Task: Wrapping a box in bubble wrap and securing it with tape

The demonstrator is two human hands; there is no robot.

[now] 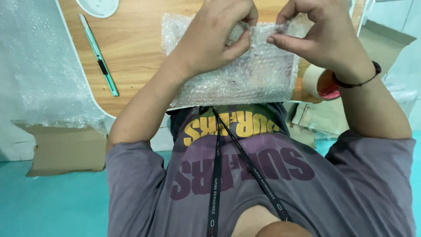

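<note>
Nearest me, my grey shirt (263, 184) and a black lanyard (245, 162) hang over the teal floor (52, 206). Just past the table edge (131, 57) lies a bundle wrapped in bubble wrap (245, 79). My left hand (210, 39) and right hand (320, 37) sit close together on its far side, each pinching the same loose flap of wrap between thumb and fingers. A roll of tape (318, 82) rests beside my right wrist. A green box cutter (98, 55) lies well to the left, with a white dish (98, 6) beyond it.
</note>
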